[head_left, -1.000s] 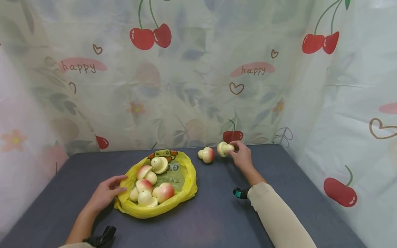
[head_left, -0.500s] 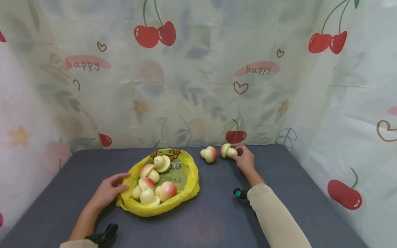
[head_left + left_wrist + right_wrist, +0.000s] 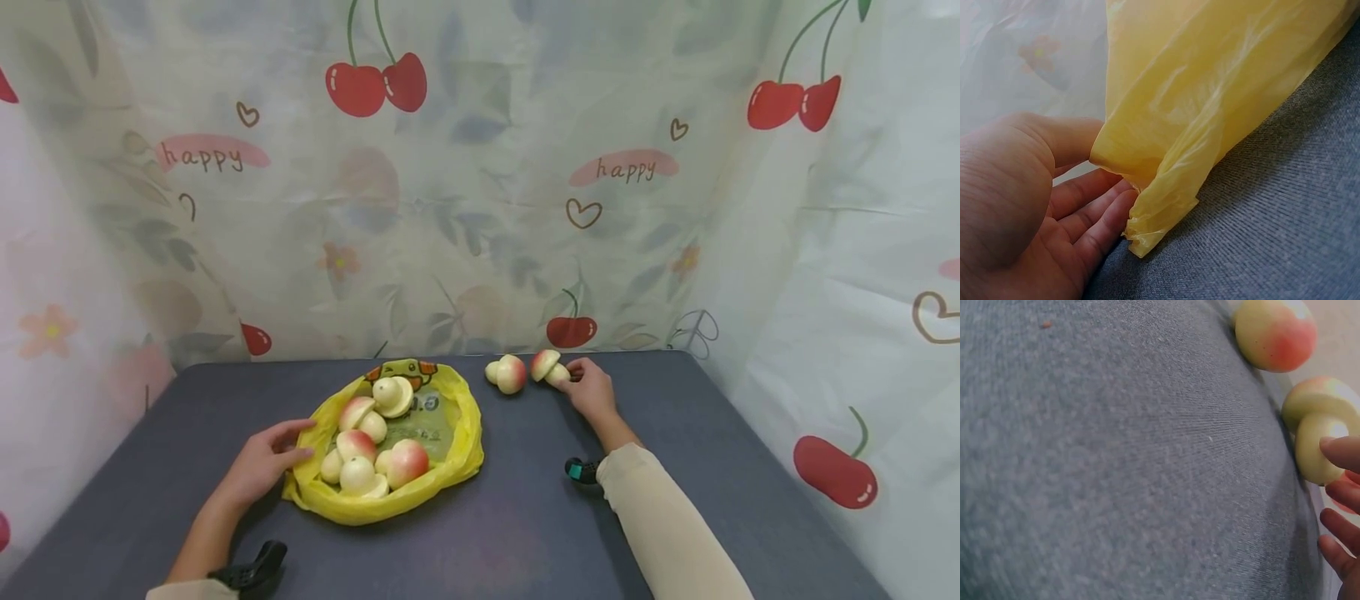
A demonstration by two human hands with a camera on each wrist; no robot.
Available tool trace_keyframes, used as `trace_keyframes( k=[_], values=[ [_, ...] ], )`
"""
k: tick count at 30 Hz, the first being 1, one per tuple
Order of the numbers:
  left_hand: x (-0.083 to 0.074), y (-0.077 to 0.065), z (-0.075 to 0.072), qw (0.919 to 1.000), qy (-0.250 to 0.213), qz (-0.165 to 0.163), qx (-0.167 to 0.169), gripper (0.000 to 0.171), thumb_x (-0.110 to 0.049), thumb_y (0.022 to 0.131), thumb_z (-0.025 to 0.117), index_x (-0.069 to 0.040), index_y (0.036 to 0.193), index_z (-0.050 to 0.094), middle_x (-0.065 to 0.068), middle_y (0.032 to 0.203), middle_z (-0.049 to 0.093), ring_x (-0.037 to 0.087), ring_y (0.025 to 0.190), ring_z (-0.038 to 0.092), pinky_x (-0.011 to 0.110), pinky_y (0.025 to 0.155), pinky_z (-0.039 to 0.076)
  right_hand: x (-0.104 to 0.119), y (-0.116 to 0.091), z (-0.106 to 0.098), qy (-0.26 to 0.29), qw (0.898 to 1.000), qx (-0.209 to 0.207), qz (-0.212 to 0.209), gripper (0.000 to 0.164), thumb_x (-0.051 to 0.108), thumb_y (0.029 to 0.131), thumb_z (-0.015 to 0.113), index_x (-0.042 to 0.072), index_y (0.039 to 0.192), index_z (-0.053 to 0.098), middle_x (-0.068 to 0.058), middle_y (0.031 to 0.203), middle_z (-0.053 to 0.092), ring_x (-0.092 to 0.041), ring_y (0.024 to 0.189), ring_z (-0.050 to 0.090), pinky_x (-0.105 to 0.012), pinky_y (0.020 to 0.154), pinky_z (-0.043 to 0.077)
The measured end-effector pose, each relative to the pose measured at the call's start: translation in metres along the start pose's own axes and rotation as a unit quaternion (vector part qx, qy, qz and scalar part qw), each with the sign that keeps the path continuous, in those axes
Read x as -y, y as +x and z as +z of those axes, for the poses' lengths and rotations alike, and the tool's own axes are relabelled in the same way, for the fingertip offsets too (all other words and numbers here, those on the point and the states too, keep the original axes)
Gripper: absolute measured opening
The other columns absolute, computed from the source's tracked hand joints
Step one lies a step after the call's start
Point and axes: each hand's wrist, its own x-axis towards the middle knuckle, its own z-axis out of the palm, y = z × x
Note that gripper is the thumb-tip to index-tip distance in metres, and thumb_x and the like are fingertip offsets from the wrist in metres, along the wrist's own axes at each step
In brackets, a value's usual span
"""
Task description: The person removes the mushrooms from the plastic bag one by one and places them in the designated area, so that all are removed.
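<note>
In the head view, my left hand is at the left rim of a yellow plastic bag. The left wrist view shows the thumb on one side of the bag's edge and the fingers on the other, pinching it. Several cream toy mushrooms with reddish caps lie in the bag. At the back of the table, my right hand is beside the stem of a tilted toy mushroom; its fingers are slightly spread, fingertips right at the stem. A second toy mushroom lies just left of it.
The dark grey table ends at a patterned curtain behind, with more of that cloth on both sides. Each wrist wears a black band, the right one with a teal patch.
The right hand has lowered its toy mushroom to the table beside the other one, and the cap has tipped to the upper left. The left hand stays at the bag; the head view has shifted slightly.
</note>
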Motion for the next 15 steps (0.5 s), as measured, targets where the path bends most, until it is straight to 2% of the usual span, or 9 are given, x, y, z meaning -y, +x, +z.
trace_keyframes(
  k=[8, 15],
  values=[
    [-0.001, 0.0, -0.001, 1.0, -0.004, 0.006, 0.001, 0.053, -0.023, 0.092, 0.068, 0.0, 0.137, 0.052, 0.027, 0.135, 0.05, 0.03, 0.104, 0.056, 0.029, 0.079, 0.048, 0.001, -0.002, -0.009, 0.009, 1.0, -0.001, -0.009, 0.04, 0.021, 0.087, 0.075, 0.004, 0.12, 0.06, -0.017, 0.12, 0.064, -0.033, 0.11, 0.059, -0.046, 0.091, 0.044],
    [-0.001, 0.0, -0.001, 1.0, -0.003, 0.002, 0.002, 0.054, -0.023, 0.092, 0.068, 0.0, 0.137, 0.052, 0.027, 0.134, 0.05, 0.03, 0.103, 0.057, 0.03, 0.077, 0.048, 0.016, -0.01, -0.018, 0.033, 0.997, -0.026, -0.059, 0.036, 0.018, 0.087, 0.075, 0.005, 0.118, 0.064, -0.015, 0.117, 0.066, -0.033, 0.109, 0.06, -0.046, 0.089, 0.046]
  ],
)
